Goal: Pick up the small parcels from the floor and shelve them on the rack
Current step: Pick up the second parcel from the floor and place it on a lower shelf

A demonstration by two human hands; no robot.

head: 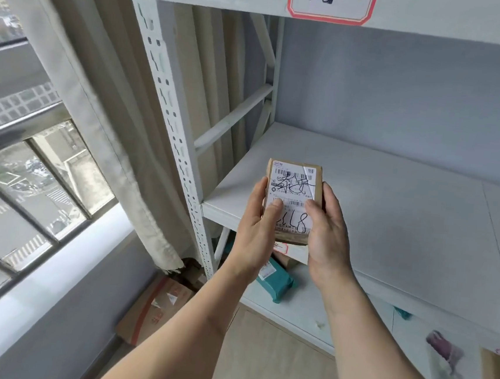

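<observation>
A small brown parcel (294, 181) with a white shipping label and black handwriting is held upright between both hands. My left hand (257, 229) grips its left edge with the thumb on the label. My right hand (327, 230) grips its right edge. The parcel hangs just above the front left corner of a white rack shelf (392, 221), which is bare. The rack's perforated upright post (170, 114) stands just left of the hands.
A teal parcel (276, 279) and other packets (446, 361) lie on the lower shelf. A cardboard box (155, 308) sits on the floor by the post. A beige curtain (105, 90) and a window (20, 185) are at the left. A red-bordered label (332, 1) marks the upper shelf.
</observation>
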